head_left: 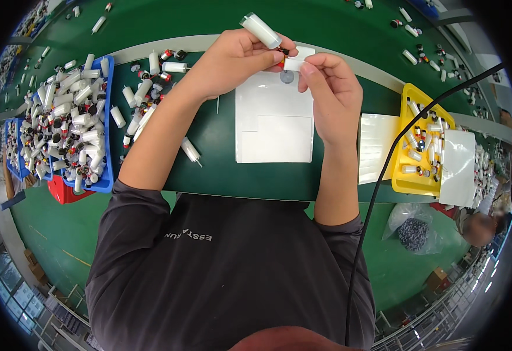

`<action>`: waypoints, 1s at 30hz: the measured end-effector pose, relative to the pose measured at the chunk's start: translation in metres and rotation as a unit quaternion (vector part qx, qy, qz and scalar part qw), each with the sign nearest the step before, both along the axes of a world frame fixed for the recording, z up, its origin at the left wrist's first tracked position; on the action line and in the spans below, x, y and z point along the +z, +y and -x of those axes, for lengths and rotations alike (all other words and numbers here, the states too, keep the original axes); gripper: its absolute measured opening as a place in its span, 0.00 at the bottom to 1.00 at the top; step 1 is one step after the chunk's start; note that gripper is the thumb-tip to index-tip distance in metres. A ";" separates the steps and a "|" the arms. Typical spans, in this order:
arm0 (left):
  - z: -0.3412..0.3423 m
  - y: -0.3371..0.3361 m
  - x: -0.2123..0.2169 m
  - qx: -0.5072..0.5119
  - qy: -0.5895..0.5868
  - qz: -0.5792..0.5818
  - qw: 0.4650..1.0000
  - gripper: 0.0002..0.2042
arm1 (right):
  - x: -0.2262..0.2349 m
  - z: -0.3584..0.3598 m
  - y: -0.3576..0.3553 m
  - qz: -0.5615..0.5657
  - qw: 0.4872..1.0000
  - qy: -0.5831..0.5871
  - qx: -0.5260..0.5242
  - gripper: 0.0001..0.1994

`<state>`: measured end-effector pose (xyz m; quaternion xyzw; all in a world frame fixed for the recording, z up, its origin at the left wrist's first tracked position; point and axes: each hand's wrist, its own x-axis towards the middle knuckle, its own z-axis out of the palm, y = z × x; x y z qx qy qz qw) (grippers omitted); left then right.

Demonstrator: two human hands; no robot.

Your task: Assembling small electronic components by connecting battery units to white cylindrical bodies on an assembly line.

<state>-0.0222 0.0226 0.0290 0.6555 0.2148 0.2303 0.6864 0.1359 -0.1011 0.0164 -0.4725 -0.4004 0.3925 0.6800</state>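
Note:
Above the middle of the bench, my left hand [232, 61] is closed around a small white cylinder [262, 31] with a clear sleeve and a black and red end. The cylinder tilts up to the left. My right hand [333, 93] pinches a small white piece [294, 64], perhaps a label, against the black and red end. Below the fingers hangs a round translucent disc [287, 76]. Under both hands lies a white sheet [276, 140] on the green bench top.
At the left, a blue bin [107, 149] is heaped with similar cylinders, and more lie loose beside it. A yellow tray [404, 181] with several pieces stands at the right, near white sheets [376, 140]. A black cable [385, 169] crosses the right side.

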 end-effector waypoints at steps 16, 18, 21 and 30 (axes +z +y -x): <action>0.002 -0.005 -0.004 -0.021 -0.010 -0.013 1.000 0.12 | -0.006 0.015 0.005 0.043 0.997 -0.010 -0.070 0.05; 0.000 -0.009 -0.006 -0.007 -0.023 -0.003 1.000 0.13 | -0.009 0.017 0.004 0.030 0.997 -0.020 -0.072 0.06; -0.002 -0.007 -0.012 -0.029 -0.068 0.026 0.997 0.13 | -0.023 0.011 0.000 0.014 0.995 -0.035 -0.093 0.11; 0.055 -0.045 0.037 0.009 -0.147 -0.222 0.964 0.11 | -0.006 0.030 -0.004 -0.030 0.963 0.194 0.185 0.20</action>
